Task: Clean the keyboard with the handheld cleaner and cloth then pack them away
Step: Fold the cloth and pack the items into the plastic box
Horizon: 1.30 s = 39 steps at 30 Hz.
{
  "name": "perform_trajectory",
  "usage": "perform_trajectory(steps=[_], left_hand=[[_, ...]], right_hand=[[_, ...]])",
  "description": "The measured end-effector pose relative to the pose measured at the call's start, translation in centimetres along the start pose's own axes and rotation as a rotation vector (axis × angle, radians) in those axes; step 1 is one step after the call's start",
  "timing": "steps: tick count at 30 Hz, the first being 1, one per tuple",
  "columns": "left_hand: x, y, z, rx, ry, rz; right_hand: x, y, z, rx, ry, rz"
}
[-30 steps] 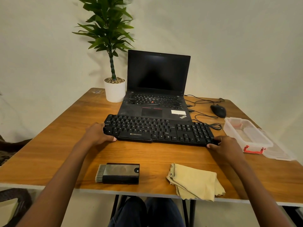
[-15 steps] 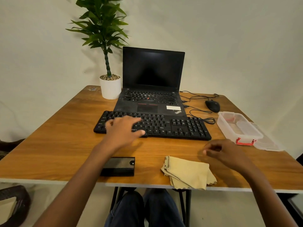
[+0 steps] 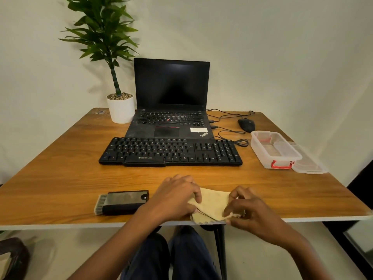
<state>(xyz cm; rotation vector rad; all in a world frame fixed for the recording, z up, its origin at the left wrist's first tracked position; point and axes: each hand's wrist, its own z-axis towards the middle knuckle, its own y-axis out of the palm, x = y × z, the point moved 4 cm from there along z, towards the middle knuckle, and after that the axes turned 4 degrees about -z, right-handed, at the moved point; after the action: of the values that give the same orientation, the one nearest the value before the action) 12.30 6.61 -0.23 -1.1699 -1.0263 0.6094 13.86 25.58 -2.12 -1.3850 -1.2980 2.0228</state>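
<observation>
Cloth (image 3: 212,205), yellow: front-centre at desk (image 3: 60,168) edge, bunched btwn both hands. L hand (image 3: 175,197) grip pinches its left side; R hand (image 3: 248,209) grip pinches its right corner.
Handheld cleaner (image 3: 123,202), black w/ brush end: flat on desk, just left of L hand, untouched.
Keyboard (image 3: 171,151): behind these, in front of laptop (image 3: 171,93).
Clear box (image 3: 268,158), red clasp, lid (image 3: 308,164) beside it: right side.
Mouse (image 3: 246,124), potted plant (image 3: 121,109): rear.

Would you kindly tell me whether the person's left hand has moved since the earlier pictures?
Yes. The left hand left the black keyboard and drew back toward the person, now right of the black handheld cleaner, pinching the yellow cloth.
</observation>
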Motion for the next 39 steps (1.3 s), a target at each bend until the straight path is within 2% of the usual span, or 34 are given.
perform_trajectory(steps=[3,5,7,10,12,15,17,20,23,28,30,33,36,39], left_hand=[[0.3,-0.9,0.3,0.115,-0.02,-0.006],[1.2,-1.6,0.4,0.23,-0.021,-0.022],[2.2,-1.4,0.0,0.231,-0.011,-0.066],[2.9,0.6,-0.9,0.065,-0.023,-0.155],[2.0,1.0,-1.0,0.078,-0.079,-0.193],[-0.1,1.0,-0.3,0.157,-0.192,-0.143],[-0.7,1.5,0.1,0.089,-0.231,-0.087],[-0.4,2.2,0.6,0.026,-0.243,-0.071],[-0.1,2.0,1.3,0.045,-0.213,-0.154],[0.8,0.1,3.1,-0.004,-0.063,-0.458],[1.6,-0.9,4.4,-0.031,0.027,-0.509],[3.2,-1.9,7.4,-0.005,0.104,-0.491],[5.3,-2.8,11.2,0.087,0.131,-0.543],[6.7,-3.8,14.9,0.128,-0.005,-0.897]], right_hand=[[0.0,-1.8,0.6,0.181,-0.02,0.229],[-0.1,-3.4,0.9,0.286,-0.061,0.231],[0.5,-4.4,0.8,0.315,-0.059,0.237],[1.9,-3.7,0.1,0.104,0.027,0.18],[2.5,-2.8,-0.3,0.0,0.09,0.107],[2.6,-3.4,0.1,0.158,0.145,0.178],[2.7,-3.9,1.0,0.231,0.187,0.124],[3.0,-2.6,2.9,0.076,0.203,-0.049],[2.9,-1.1,4.0,-0.066,0.185,-0.158],[2.1,-2.5,3.5,-0.078,0.208,0.208],[1.0,-3.4,3.4,-0.062,0.193,0.355],[0.2,-4.9,3.9,0.064,0.208,0.416],[1.5,-7.3,4.3,0.304,0.315,0.538],[4.3,-11.1,4.7,0.517,0.392,0.642]])
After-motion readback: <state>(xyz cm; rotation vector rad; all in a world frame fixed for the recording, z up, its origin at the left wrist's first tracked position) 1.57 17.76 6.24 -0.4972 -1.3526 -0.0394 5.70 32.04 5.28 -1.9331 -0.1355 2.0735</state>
